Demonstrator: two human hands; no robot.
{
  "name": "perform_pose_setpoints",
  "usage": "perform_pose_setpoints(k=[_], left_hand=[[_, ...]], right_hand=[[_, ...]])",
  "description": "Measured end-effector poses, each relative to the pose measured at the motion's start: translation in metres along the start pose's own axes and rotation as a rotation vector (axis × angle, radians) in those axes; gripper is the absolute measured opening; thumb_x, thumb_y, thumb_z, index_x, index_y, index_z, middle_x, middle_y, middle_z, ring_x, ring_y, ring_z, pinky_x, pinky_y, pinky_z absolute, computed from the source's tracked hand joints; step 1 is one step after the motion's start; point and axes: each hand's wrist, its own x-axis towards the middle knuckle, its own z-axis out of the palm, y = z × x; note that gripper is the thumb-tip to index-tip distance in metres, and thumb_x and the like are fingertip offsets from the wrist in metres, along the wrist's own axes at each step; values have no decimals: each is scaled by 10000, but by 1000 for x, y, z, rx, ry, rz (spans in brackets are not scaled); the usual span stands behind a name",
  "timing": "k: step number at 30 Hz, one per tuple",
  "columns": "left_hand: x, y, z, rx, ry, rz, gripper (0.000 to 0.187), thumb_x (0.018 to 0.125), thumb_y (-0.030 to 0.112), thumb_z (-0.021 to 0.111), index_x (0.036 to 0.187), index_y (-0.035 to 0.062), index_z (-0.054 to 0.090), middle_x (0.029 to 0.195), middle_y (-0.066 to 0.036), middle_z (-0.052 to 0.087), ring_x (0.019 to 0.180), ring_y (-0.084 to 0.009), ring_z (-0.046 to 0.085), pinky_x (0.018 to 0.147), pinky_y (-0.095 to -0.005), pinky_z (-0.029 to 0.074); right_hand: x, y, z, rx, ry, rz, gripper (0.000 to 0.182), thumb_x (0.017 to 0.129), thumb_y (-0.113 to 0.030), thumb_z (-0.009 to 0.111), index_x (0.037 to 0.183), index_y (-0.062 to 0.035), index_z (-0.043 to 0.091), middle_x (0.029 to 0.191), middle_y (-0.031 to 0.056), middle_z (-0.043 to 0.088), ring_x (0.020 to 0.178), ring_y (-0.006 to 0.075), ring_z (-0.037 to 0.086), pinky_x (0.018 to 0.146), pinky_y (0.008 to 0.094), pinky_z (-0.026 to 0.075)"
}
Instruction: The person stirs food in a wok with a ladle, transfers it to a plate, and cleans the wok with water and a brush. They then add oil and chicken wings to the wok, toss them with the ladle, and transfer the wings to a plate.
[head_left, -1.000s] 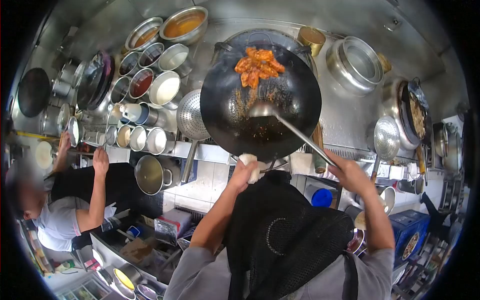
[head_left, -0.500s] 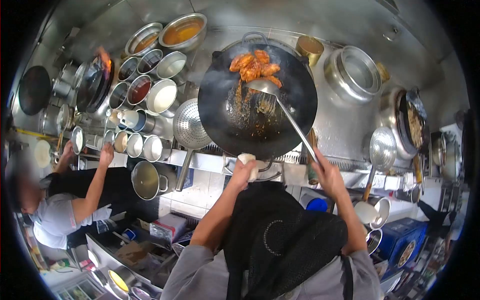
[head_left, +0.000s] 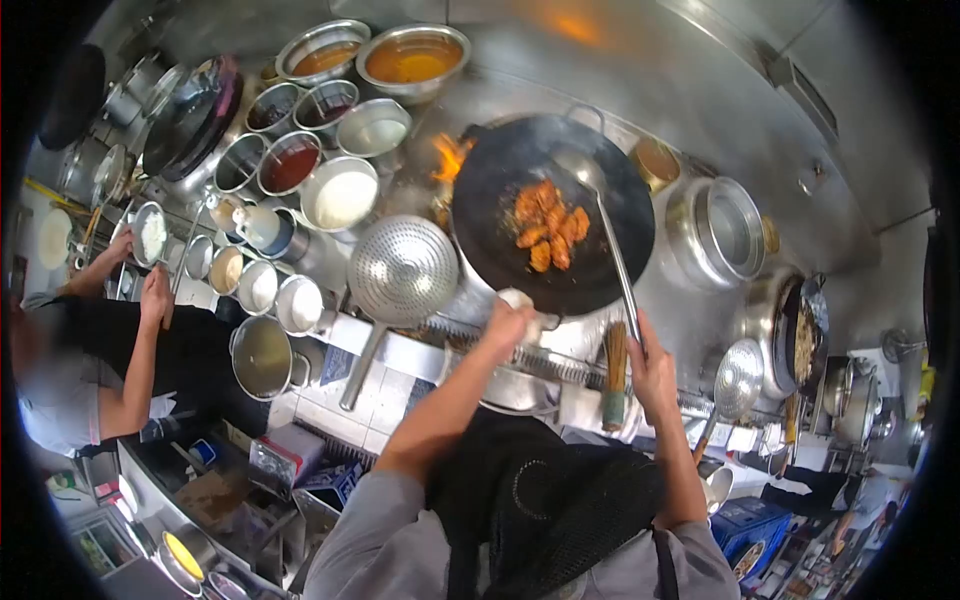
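Note:
My left hand [head_left: 508, 328] is closed around the near handle of a black wok [head_left: 490, 215], with a folded white cloth [head_left: 518, 299] in its grip. The wok is tilted, and flame [head_left: 450, 158] shows beside its left rim. Browned, sauce-coated food pieces [head_left: 550, 225] lie together in the middle of the wok. My right hand [head_left: 652, 372] grips the long handle of a metal ladle [head_left: 615, 245], whose bowl is at the far inner wall of the wok, beyond the food.
A perforated strainer [head_left: 403, 270] sits left of the wok. Behind it stand several metal pots of sauces, including a white one [head_left: 340, 195], and bowls of orange liquid [head_left: 413, 58]. A bamboo brush [head_left: 615, 375] is by my right hand. Stacked pots [head_left: 728, 230] stand right. A co-worker [head_left: 110, 350] works at left.
The food has shifted from the far wall to the middle of the wok. The ladle bowl has moved from the food to the far side. Flame now shows left of the wok, and the view has turned.

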Motion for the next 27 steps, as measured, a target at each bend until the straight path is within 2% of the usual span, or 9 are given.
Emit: perform_pose_setpoints(k=[3,5,8,10,14,18,21,23,27], left_hand=[[3,-1,2,-13,27,-35,434,795,44,649,1186,-42,481,1035,-146,636,863,-231,647,655,-354,550],[31,-42,-11,-31,-128,-99,409,810,97,691,1152,-42,514,1025,-142,641,851,-229,646,621,-347,543],[-11,33,-10,14,-124,-81,361,848,151,710,1114,-44,562,1031,-136,652,875,-220,644,714,-351,540],[9,6,-15,82,-200,9,326,875,170,699,1102,-38,590,1011,-110,663,890,-202,638,783,-351,534],[44,-49,-12,157,-238,122,324,866,198,716,1089,-16,619,963,-72,668,864,-196,629,801,-346,514],[40,-41,-16,108,-282,7,872,844,369,751,1320,-194,285,1262,-260,509,1165,-312,537,998,-392,437],[30,-24,-18,-165,-367,-144,855,815,337,790,1307,-149,286,1228,-229,534,1100,-272,580,904,-394,502],[17,-9,-10,-177,-140,-164,719,769,224,812,1232,-63,344,1091,-170,566,980,-243,604,780,-363,544],[19,-49,-4,-215,-38,-80,370,833,-34,617,1159,7,448,987,-144,602,832,-284,668,700,-420,596]], right_hand=[[96,-78,40,11,15,-76,481,979,-192,569,1445,-124,466,780,278,605,620,272,591,667,404,491],[165,-117,72,-31,48,-182,473,982,-219,564,1441,-149,470,806,298,601,639,322,612,685,434,493],[251,-193,107,-244,35,-220,474,976,-241,560,1436,-163,477,871,305,634,660,373,638,694,453,514],[290,-230,132,-362,-101,-148,519,979,-304,520,1481,-254,399,1121,260,657,1062,436,622,940,529,481],[351,-256,167,-425,-221,-112,496,976,-283,527,1462,-266,429,1177,256,638,1107,416,613,957,500,487],[306,-247,141,-451,-107,-133,526,959,-247,562,1463,-174,432,1113,243,672,1013,402,659,889,502,514],[248,-132,125,6,130,-396,547,946,-214,611,1451,-91,440,1026,233,694,966,329,699,848,458,526],[153,-140,39,546,-268,397,522,954,-188,605,1452,-150,455,1116,251,675,1056,345,677,843,394,522],[18,-24,-2,-243,55,-36,485,960,-165,586,1426,-92,474,1024,274,678,874,422,675,772,424,529]])
